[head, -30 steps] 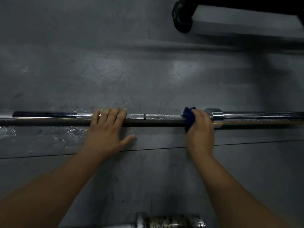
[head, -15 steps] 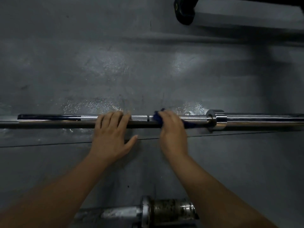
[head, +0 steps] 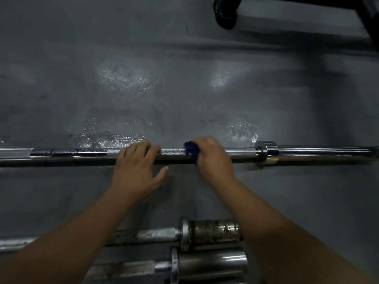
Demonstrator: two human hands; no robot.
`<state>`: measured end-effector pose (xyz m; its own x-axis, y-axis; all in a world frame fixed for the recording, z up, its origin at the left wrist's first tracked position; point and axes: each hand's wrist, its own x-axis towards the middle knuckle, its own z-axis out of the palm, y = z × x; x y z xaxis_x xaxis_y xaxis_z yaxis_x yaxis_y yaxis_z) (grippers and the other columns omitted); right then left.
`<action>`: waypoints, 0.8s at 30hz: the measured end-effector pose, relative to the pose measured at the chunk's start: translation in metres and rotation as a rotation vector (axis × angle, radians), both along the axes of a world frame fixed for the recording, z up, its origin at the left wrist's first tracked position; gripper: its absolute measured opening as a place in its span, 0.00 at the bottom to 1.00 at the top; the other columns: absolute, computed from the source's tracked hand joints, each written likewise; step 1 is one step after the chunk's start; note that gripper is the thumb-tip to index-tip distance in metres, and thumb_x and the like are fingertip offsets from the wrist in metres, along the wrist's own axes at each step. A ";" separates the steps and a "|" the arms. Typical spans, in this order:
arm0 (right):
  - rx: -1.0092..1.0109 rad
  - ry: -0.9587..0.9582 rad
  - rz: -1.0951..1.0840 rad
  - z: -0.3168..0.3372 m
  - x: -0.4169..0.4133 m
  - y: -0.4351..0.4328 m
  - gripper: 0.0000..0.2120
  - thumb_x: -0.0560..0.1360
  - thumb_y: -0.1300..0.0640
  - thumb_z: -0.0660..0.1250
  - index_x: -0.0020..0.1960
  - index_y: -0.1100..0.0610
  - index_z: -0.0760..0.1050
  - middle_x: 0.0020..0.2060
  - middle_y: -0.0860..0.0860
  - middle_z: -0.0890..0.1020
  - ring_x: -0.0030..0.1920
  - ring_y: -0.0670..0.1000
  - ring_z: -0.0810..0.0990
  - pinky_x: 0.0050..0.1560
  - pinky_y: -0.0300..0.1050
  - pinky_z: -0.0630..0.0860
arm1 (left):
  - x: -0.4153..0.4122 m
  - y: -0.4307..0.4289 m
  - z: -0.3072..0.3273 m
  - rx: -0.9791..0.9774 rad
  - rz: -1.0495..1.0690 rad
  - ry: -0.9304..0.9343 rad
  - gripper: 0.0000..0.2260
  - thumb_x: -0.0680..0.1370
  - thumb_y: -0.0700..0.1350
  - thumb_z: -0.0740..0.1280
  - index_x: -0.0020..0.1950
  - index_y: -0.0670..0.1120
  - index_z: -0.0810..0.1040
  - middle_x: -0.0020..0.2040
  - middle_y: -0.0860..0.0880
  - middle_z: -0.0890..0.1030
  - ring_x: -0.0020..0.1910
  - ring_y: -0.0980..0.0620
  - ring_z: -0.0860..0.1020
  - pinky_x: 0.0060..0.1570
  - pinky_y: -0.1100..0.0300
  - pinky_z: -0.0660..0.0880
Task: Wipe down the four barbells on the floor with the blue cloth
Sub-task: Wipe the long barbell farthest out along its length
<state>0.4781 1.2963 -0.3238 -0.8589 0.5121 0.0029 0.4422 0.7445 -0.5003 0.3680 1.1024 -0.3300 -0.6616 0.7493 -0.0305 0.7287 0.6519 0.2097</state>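
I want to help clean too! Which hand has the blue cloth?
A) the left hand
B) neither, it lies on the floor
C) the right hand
C: the right hand grips the dark blue cloth on the long shiny steel barbell; the left hand rests bare.

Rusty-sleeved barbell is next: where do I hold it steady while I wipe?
Grip the shaft just left of its collar, from above: it lies flat on the floor, and the shaft is thin enough to wrap, unlike the fat sleeve.

Left hand (head: 136, 169) flat, fingers straight, thumb splayed, right hand (head: 213, 158) curled round blue cloth (head: 191, 149)
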 end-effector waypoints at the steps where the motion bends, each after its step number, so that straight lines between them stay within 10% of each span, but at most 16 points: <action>1: 0.030 -0.015 -0.090 -0.001 0.013 0.015 0.19 0.69 0.65 0.62 0.56 0.54 0.82 0.49 0.55 0.81 0.51 0.56 0.77 0.53 0.46 0.71 | -0.001 -0.003 -0.001 -0.010 -0.010 0.001 0.31 0.73 0.66 0.58 0.68 0.48 0.72 0.64 0.45 0.75 0.63 0.42 0.72 0.64 0.46 0.64; 4: 0.034 0.022 -0.533 -0.002 0.040 0.023 0.21 0.67 0.63 0.55 0.53 0.58 0.82 0.49 0.58 0.80 0.51 0.61 0.77 0.54 0.48 0.71 | 0.004 -0.012 -0.008 -0.136 -0.030 -0.009 0.38 0.73 0.70 0.55 0.75 0.45 0.66 0.72 0.43 0.71 0.71 0.42 0.67 0.72 0.42 0.59; 11: -0.021 -0.064 0.060 -0.003 0.001 -0.050 0.17 0.70 0.65 0.64 0.57 0.56 0.80 0.52 0.55 0.79 0.53 0.57 0.76 0.52 0.47 0.72 | 0.020 -0.030 0.000 -0.215 -0.084 -0.039 0.41 0.73 0.71 0.53 0.78 0.46 0.62 0.75 0.44 0.68 0.74 0.43 0.65 0.75 0.44 0.57; 17: 0.059 -0.062 -0.589 0.001 0.068 -0.017 0.20 0.71 0.71 0.58 0.58 0.60 0.80 0.56 0.57 0.77 0.57 0.59 0.72 0.54 0.41 0.65 | 0.021 -0.038 0.006 -0.105 -0.100 -0.025 0.31 0.71 0.65 0.57 0.68 0.49 0.73 0.63 0.47 0.77 0.61 0.43 0.75 0.64 0.47 0.66; 24: 0.051 -0.206 0.018 0.013 0.045 -0.034 0.23 0.68 0.64 0.71 0.62 0.54 0.78 0.55 0.54 0.78 0.54 0.57 0.75 0.52 0.47 0.73 | 0.033 -0.042 0.003 -0.189 -0.062 -0.095 0.40 0.70 0.68 0.52 0.77 0.47 0.64 0.73 0.43 0.70 0.73 0.42 0.65 0.75 0.44 0.57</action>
